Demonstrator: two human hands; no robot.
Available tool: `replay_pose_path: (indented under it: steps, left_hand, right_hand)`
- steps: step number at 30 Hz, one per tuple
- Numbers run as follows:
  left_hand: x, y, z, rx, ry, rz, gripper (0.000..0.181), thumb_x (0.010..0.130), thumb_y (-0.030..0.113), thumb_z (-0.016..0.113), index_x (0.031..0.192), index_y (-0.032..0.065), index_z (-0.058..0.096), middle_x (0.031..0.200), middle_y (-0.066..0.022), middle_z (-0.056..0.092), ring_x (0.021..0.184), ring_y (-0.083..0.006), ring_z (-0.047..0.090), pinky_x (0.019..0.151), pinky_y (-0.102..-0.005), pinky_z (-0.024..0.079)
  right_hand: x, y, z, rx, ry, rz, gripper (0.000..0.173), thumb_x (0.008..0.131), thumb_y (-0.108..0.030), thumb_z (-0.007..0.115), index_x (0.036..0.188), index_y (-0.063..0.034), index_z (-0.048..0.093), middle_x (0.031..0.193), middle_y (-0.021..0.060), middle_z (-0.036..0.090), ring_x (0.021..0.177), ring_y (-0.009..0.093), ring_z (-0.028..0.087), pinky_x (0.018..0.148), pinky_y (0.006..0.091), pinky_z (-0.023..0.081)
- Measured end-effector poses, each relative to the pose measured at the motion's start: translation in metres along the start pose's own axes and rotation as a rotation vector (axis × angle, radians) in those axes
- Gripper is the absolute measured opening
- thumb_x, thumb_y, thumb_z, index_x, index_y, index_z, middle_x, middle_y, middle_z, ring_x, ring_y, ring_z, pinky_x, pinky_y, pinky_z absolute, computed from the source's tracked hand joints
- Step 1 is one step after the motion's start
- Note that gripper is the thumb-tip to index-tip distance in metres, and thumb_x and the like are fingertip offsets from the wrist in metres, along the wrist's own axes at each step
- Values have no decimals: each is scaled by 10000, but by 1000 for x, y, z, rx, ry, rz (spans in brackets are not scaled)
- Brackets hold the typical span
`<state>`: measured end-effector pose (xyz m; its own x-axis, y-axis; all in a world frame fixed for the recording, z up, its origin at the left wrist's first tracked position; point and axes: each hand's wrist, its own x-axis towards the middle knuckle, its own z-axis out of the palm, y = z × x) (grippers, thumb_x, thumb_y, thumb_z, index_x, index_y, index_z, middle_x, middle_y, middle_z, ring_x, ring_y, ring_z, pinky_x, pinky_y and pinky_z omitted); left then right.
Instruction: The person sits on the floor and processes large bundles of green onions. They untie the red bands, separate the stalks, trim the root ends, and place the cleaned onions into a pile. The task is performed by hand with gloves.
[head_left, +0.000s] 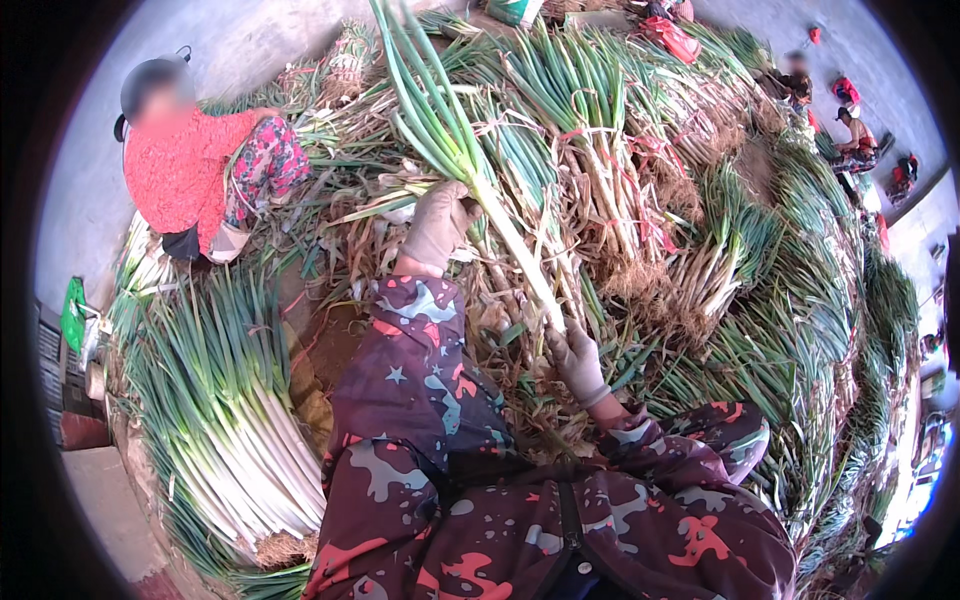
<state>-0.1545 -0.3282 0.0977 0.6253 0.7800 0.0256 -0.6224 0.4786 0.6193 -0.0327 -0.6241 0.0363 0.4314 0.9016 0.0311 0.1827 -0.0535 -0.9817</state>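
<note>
My gloved left hand (441, 225) is closed around a large green onion (517, 244) where its white stalk meets the green leaves. The gloved fingers of my right hand (576, 360) grip the same onion at its lower, root end. The stalk slants down to the right between my hands, and its leaves point up and away from me. Peeled green onions (247, 442) with white stalks lie in a thick row at my left. Beyond my right hand are unpeeled onion bundles (607, 187) bound with red ties, brown roots towards me. Loose dry husks (495, 315) lie beneath the held onion.
A person in a red top (176, 165) sits among onions at the upper left. More onion piles (810, 360) stretch along the right. Other people, one in a dark cap (855, 139), sit at the upper right. A green bag (73, 315) is at the far left.
</note>
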Motion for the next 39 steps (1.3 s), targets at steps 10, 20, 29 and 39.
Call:
replay_pose_path:
  steps: [10,20,29,39]
  left_hand:
    - [-32,-21,68,-332,-551,-495,267,909,300,531,933,38,578,691,-17,507,593,-182,434,533,-298,384]
    - [-67,-52,65,398,-468,-439,157,896,91,626,817,26,507,754,-65,564,643,-186,551,589,-297,455]
    - [-46,-44,55,509,-263,-395,302,959,122,485,1215,-36,486,1101,-117,601,973,-223,603,853,-313,509]
    - [-29,-21,70,132,-299,-175,533,921,215,560,1404,61,396,1180,-109,588,1061,-228,578,942,-407,483]
  right_hand:
    - [-16,-2,-39,1049,-809,574,489,922,-469,579,1089,-9,569,587,-2,488,411,102,405,397,233,318]
    - [-21,-49,-35,1070,-781,459,383,984,-393,490,1086,-29,548,589,-48,446,404,60,363,394,213,310]
    - [-5,-98,-39,729,-556,284,339,959,-404,553,943,-73,624,583,-61,472,443,26,416,376,166,334]
    - [-7,17,-36,780,-431,190,446,953,-476,520,955,-52,659,770,25,605,635,111,556,562,282,455]
